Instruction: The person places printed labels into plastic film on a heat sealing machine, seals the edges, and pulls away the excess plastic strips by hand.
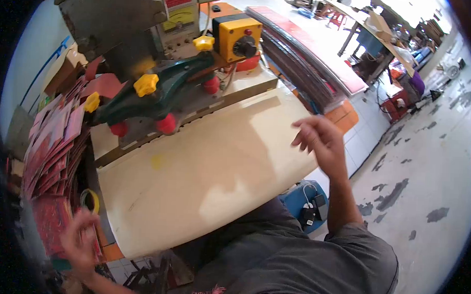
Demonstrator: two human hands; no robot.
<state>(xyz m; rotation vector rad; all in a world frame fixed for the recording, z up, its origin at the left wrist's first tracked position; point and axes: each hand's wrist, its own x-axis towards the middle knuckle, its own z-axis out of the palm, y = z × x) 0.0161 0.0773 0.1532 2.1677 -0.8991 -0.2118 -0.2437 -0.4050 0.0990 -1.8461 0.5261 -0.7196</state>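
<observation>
My right hand (324,145) hovers over the right end of the cream-covered work surface (182,192), its fingers loosely bent and apart with nothing seen in them. Low at the left, my left hand (80,245) is slightly blurred, its fingers apart, in front of the red printed sheets (49,221). A yellow tape roll (91,200) lies just beyond it. Across the back of the surface stands a machine with a dark green clamp bar (170,90), yellow star knobs (146,85) and red feet (166,123).
A yellow control box (238,37) with a black dial sits at the machine's right. Behind it lie long stacked, wrapped panels (311,51). A blue stool (316,201) with black adapters is beside my leg. Cluttered tables (374,35) stand farther back.
</observation>
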